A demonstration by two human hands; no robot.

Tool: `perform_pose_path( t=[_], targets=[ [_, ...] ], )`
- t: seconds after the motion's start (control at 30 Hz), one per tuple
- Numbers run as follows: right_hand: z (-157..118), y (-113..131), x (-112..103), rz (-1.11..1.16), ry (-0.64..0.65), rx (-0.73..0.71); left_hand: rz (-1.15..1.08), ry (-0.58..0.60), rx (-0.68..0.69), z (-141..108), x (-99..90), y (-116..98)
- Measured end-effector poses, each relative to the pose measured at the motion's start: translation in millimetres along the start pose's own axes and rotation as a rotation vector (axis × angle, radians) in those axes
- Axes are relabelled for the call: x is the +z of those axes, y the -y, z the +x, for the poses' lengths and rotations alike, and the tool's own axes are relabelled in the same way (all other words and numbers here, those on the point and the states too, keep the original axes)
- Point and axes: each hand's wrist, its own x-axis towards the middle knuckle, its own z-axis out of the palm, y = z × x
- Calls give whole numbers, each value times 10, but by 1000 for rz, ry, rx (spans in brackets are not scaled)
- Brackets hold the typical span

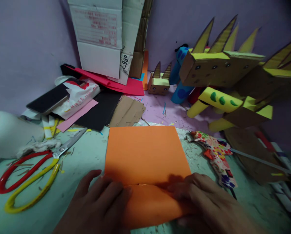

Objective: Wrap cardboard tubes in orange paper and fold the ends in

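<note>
A sheet of orange paper (145,152) lies on the table in front of me, its near part folded or rolled over toward the far side. My left hand (99,203) grips the left end of that turned-over part, fingers curled across it. On the right end, my right hand (204,201) holds the paper with bent fingers near the turned edge. Both thumbs are hard to make out under the dim, slightly blurred view. Left of the sheet, scissors (60,151) with red and yellow handles lie partly open. A flower-patterned glue gun (217,152) rests to the right.
Cardboard figures with spikes (204,70) and yellow paper tubes (218,99) stand at the back right. Behind the sheet are a cardboard piece (127,112), black paper (101,112) and red paper (133,87). A white box (96,39) leans on the wall; scraps litter the table.
</note>
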Motion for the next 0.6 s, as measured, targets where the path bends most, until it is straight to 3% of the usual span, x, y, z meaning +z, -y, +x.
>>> perform_pose_path(
  t=[0.23, 0.43, 0.6],
  targets=[
    [64, -25, -61, 112, 18, 8, 148, -65, 43, -10, -34, 23],
    [133, -47, -67, 95, -26, -75, -79, -148, -57, 16, 14, 2],
    [141, -21, -99, 66, -48, -57, -109, -172, -69, 56, 36, 3]
  ],
)
